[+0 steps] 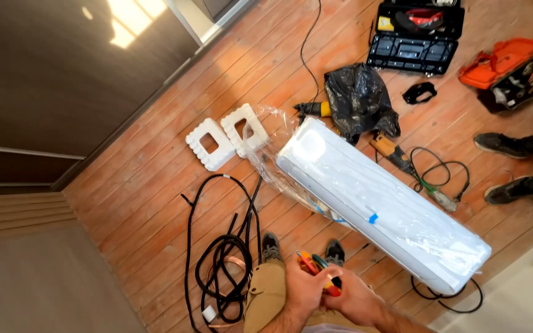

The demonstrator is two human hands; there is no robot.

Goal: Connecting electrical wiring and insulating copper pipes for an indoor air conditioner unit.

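Note:
My left hand [303, 287] and my right hand [354, 299] meet low in the view, above my knees. Together they hold a small bunch of hand tools with red, yellow and green handles [317, 269]. Just beyond them a long white air-conditioner unit [377, 206] lies slantwise on the wooden floor, partly wrapped in clear plastic, with a bit of blue tape on its side. My two shoes [271, 246] show below the unit's near edge.
Black hose and copper pipe coils [223, 271] lie left of my legs. Two white foam end blocks [226, 134], a black plastic bag [358, 97], a yellow power tool [316, 110], an open black toolbox [416, 37] and an orange tool bag [513, 68] lie farther off. Another person's shoes [504, 166] stand at right.

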